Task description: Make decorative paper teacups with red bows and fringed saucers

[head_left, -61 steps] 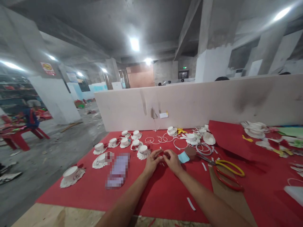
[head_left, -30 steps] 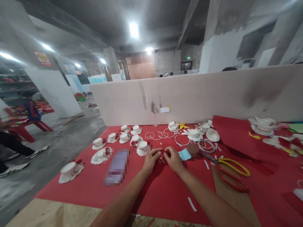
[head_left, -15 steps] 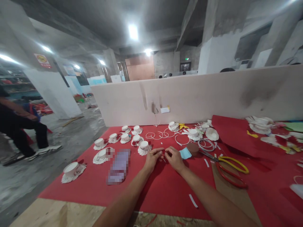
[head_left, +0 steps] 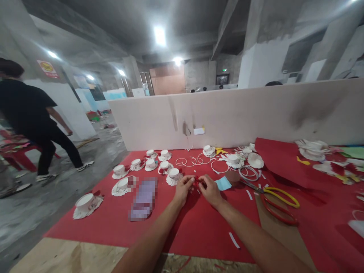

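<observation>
My left hand (head_left: 183,189) and my right hand (head_left: 210,190) meet over the middle of the red-covered table. Between their pinched fingertips is a small red piece (head_left: 196,182), mostly hidden, whose kind I cannot make out. To the left of my left hand stands a white paper cup with a frilled rim, upside down (head_left: 174,174). Just right of my right hand lie a light blue paper piece (head_left: 223,184) and a brown disc (head_left: 232,178). Beyond these, large scissors (head_left: 265,191) with one yellow and one red handle rest partly on brown cardboard (head_left: 280,237).
Several frilled white cups (head_left: 84,203) stand at the left around a blurred purple item (head_left: 143,199). White rings (head_left: 219,165) and paper flower-like shapes (head_left: 233,160) lie at the back. A pale upright board (head_left: 233,113) borders the far edge. A person in black (head_left: 31,102) is on the left.
The person at the left has moved and now appears upright, striding. My hands stay in nearly the same place, with slightly more red showing between the fingertips.
</observation>
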Tool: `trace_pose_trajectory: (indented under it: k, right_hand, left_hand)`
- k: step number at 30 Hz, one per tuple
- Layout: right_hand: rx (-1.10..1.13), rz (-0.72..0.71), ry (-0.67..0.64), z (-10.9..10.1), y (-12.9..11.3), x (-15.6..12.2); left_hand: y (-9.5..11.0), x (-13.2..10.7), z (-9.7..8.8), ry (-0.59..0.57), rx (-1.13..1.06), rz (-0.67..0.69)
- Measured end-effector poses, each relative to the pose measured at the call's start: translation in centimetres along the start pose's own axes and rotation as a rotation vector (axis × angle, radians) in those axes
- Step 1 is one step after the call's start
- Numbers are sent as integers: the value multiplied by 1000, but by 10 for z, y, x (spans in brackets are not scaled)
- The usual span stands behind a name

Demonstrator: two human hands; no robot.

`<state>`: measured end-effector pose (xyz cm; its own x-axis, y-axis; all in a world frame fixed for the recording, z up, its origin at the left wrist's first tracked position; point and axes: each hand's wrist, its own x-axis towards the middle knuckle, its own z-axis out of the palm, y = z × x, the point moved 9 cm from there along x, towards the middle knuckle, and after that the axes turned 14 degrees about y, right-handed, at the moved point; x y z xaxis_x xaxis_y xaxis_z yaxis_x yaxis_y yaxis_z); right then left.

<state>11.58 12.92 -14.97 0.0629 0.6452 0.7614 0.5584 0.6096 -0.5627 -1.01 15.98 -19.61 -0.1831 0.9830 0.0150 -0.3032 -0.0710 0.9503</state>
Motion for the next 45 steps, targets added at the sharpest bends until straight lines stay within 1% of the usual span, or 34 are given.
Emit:
trace_pose_trajectory:
  k: [3,12,22,30,33,35,36,38,39,41,42,43,45]
  right_hand:
    - [4,-18,-20,2,-2,-1]
    - [6,-6,-17,-1,-3,2]
    - [-32,0,-8,-1,0,3]
    - [-63,-8,-34,4,0,3]
    - [-91,-22,-36,-2,-5,10]
    - [-115,-38,-34,-16,-11,17]
    - [-126,-45,-31,-27,-14,21]
    - [-158,-74,-20,-57,-22,26]
    - [-184,-103,-3,-76,-26,28]
    - [-328,-296,69,-122,-43,26]
    - [-411,-368,150,-151,-50,23]
    - [-496,-424,233,-180,-55,18]
    - [-654,-499,343,-235,-61,7]
  left_hand:
    - [0,1,0,-7,-2,9]
    - [3,1,-1,15,6,39]
    - [8,-3,5,-49,56,54]
    - [4,2,0,2,53,64]
    - [4,3,-2,27,48,76]
    - [5,2,-2,36,54,88]
    - [6,1,-2,36,59,95]
    - [8,-1,-1,28,71,104]
    - [8,-2,0,23,78,106]
    - [10,-4,1,15,92,109]
    - [10,-4,2,12,97,110]
    - [10,-5,3,10,102,111]
    - [10,-6,3,8,108,114]
